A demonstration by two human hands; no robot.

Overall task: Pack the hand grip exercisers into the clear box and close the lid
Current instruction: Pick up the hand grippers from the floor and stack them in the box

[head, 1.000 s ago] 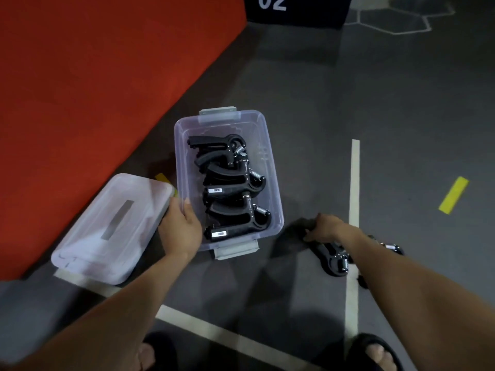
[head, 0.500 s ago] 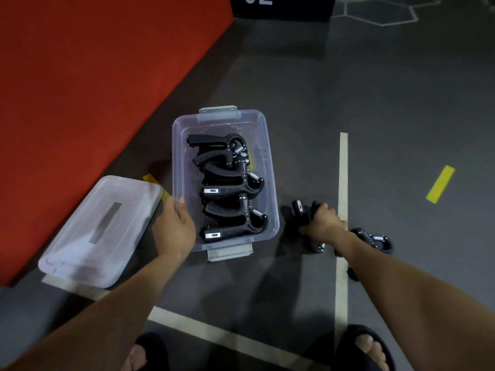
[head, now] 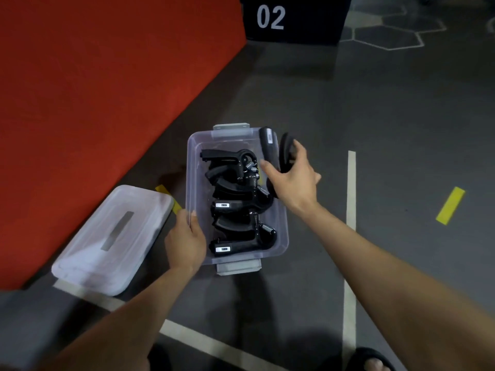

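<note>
The clear box [head: 192, 167] and its lid [head: 88, 253] at eight o'clock are translucent, smooth plastic. The packed hand grip exercisers [head: 241, 210] are matt black with shiny metal springs [head: 263, 191].

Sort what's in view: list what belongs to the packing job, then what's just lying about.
Job:
clear box, steadied by the left hand
exercisers in the box
exerciser held over the box by the right hand
lid, off, on the floor left of the box

Lying about:
red mat
black "02" block
yellow tape strip
</note>
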